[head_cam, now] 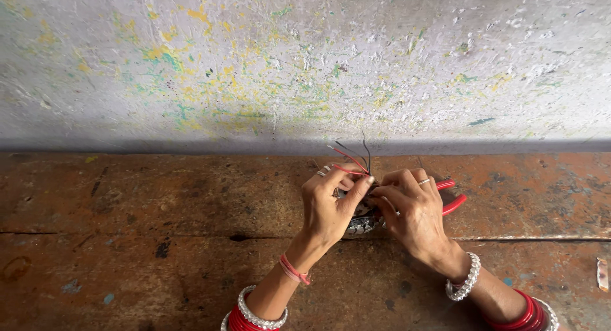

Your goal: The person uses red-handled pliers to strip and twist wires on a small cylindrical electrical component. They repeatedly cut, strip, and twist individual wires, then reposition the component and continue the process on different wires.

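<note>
Between my fingers sits a small metallic wound part (361,224), red and black wires (351,156) fanning up past my fingertips; red-handled pliers (453,204) lie under my right palm.

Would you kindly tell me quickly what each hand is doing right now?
Left hand: closed on the small wired part.
Right hand: closed, holding red-handled pliers against that part.

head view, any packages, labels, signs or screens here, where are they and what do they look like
None in view: no package, label, sign or screen.
What is there: both hands, left hand and right hand, on a small metal part with red and black wires, red-handled pliers, a rusty bench, a paint-speckled wall.
</note>
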